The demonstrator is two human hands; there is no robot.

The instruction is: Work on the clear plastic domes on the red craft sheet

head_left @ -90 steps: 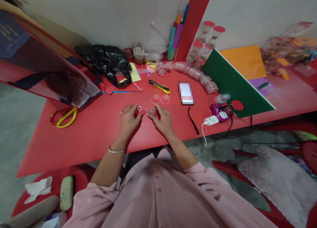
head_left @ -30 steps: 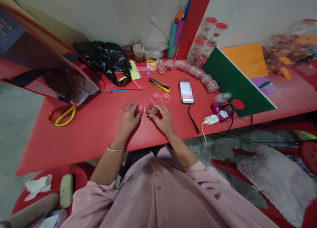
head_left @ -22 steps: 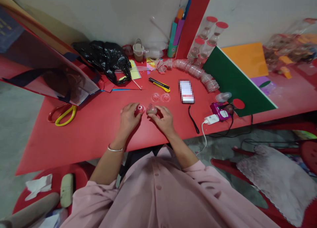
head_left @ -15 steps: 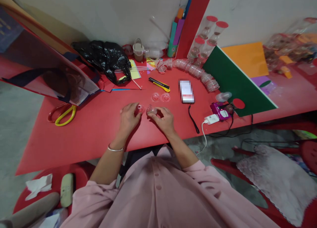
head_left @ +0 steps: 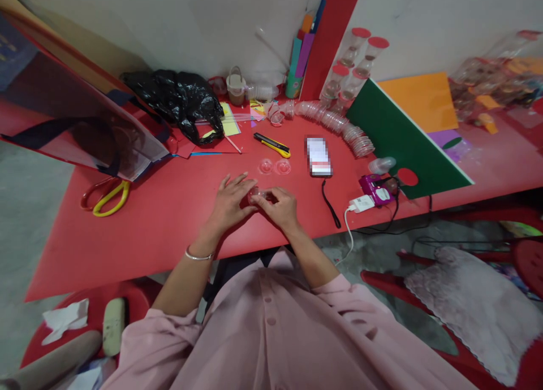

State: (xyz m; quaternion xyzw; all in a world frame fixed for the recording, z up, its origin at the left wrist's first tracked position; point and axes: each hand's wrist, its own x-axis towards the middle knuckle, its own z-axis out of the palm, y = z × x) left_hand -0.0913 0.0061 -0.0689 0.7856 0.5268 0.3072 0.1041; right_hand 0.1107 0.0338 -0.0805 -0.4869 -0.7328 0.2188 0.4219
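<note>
My right hand [head_left: 280,208] pinches a small clear plastic dome lid [head_left: 257,193] between thumb and fingers, just above the red tabletop [head_left: 139,232]. Beside it is my left hand [head_left: 232,202], its fingers stretched out and its palm side turned to the dome lid; whether it touches the plastic I cannot tell. The small clear piece my left hand held earlier is not seen apart from the dome lid. Just beyond my hands, two more clear dome lids [head_left: 283,167] lie side by side on the table.
A yellow and black box cutter [head_left: 272,145], a phone [head_left: 319,156] with a strap and a row of nested clear plastic pieces [head_left: 331,120] lie further back. Scissors [head_left: 111,199] lie at left, near a large bag [head_left: 85,96]. A green board [head_left: 403,138] and a charger [head_left: 363,203] are at right.
My left hand has come right, up to the dome lid in my right hand, and its fingers have gone from a pinch to stretched out. My right hand has barely moved.
</note>
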